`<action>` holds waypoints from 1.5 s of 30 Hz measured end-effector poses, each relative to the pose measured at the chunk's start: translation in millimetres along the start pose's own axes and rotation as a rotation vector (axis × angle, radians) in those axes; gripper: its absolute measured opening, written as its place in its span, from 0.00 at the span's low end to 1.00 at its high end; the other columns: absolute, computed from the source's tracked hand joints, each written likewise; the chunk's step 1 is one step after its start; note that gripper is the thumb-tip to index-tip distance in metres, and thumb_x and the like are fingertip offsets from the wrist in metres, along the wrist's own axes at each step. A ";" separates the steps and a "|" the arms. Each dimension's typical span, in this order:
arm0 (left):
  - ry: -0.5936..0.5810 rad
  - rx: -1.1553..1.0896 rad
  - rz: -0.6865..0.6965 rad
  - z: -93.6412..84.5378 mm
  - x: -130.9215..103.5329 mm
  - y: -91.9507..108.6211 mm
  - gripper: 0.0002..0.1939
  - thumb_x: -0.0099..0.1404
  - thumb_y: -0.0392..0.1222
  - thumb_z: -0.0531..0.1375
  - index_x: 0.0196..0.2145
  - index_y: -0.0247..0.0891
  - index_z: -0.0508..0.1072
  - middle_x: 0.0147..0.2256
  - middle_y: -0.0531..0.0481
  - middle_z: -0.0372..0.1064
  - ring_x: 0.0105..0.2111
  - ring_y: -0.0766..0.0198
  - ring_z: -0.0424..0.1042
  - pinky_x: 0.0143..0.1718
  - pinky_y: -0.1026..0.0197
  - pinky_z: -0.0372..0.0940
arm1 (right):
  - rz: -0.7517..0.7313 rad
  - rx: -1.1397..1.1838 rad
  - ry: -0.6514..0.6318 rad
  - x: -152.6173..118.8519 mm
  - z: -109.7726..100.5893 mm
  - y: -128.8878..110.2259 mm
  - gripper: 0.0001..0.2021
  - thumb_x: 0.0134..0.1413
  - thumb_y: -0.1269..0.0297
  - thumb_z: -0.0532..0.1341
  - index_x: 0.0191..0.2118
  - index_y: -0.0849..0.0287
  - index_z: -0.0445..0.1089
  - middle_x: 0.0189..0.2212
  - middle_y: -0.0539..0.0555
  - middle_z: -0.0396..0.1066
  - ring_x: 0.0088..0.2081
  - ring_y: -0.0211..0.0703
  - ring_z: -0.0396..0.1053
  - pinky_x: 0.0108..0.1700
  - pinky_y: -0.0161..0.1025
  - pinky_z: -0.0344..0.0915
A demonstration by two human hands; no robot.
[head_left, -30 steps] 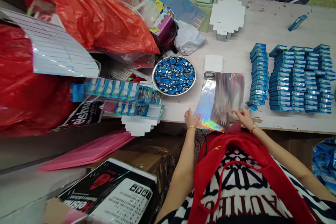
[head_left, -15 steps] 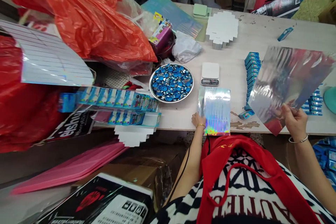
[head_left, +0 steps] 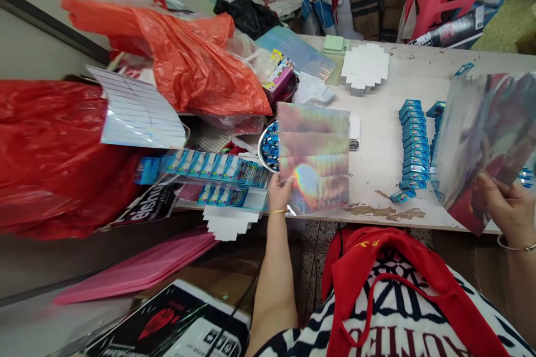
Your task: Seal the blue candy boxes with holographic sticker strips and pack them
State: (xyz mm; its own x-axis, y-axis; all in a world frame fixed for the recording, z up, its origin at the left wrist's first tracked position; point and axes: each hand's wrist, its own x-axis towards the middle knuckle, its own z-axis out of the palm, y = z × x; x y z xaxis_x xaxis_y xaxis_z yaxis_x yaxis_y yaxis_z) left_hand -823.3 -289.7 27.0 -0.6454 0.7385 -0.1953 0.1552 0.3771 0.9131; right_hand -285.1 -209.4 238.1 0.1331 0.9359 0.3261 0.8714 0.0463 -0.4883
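Note:
A shiny holographic sheet (head_left: 320, 150) is raised above the table, partly covering the round bowl (head_left: 263, 159) of small blue and silver discs and a white scale (head_left: 354, 133). My left hand (head_left: 280, 192) is closed on its lower left corner. On the right, my right hand (head_left: 508, 209) pinches the lower edge of another silvery reflective sheet (head_left: 473, 139), which is tilted and somewhat blurred. Behind and beside that sheet, stacked small blue boxes (head_left: 414, 142) form rows, partly hidden by it. One loose blue box (head_left: 402, 196) lies near the front edge.
Orange plastic bags (head_left: 201, 67) and a red bag (head_left: 46, 162) bulge at the left. Blue cartons in a display row (head_left: 209, 167) lie at the table's left end. White stacked cards (head_left: 364, 67) and a green box (head_left: 335, 44) stand at the back. A pink stool (head_left: 435, 0) is beyond.
My left hand has lifted the holographic sheet off the table and carried it left, over part of the bowl. My right hand has shifted right with its sheet. The whole view has moved slightly.

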 end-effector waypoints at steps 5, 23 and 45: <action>0.346 0.299 -0.056 -21.6 63.4 22.4 0.35 0.50 0.39 0.68 0.56 0.31 0.65 0.51 0.36 0.71 0.51 0.47 0.71 0.56 0.41 0.65 | -0.079 0.168 -0.132 -6.6 -19.2 -35.0 0.28 0.51 0.35 0.62 0.29 0.60 0.78 0.22 0.56 0.72 0.23 0.41 0.66 0.26 0.38 0.63; -0.572 -0.801 0.408 199.6 -106.3 314.2 0.32 0.56 0.48 0.71 0.58 0.44 0.70 0.22 0.60 0.62 0.20 0.75 0.60 0.23 0.72 0.59 | 0.385 0.782 -0.370 -13.8 -73.3 36.0 0.21 0.43 0.43 0.72 0.33 0.57 0.79 0.26 0.52 0.76 0.28 0.42 0.72 0.31 0.37 0.72; -0.338 0.175 1.195 292.6 -299.7 448.1 0.05 0.65 0.38 0.63 0.39 0.38 0.77 0.32 0.52 0.76 0.30 0.69 0.73 0.33 0.67 0.68 | -1.014 0.532 0.017 146.1 -123.0 70.9 0.16 0.70 0.59 0.51 0.58 0.55 0.64 0.46 0.56 0.73 0.47 0.43 0.70 0.51 0.45 0.67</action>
State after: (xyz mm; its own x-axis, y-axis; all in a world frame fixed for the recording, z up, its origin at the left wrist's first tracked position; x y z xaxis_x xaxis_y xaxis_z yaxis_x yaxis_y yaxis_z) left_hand -341.4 -178.5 390.0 0.1869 0.7659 0.6153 0.6240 -0.5763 0.5278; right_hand -145.8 -112.4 350.6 -0.5072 0.3790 0.7741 0.2720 0.9226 -0.2735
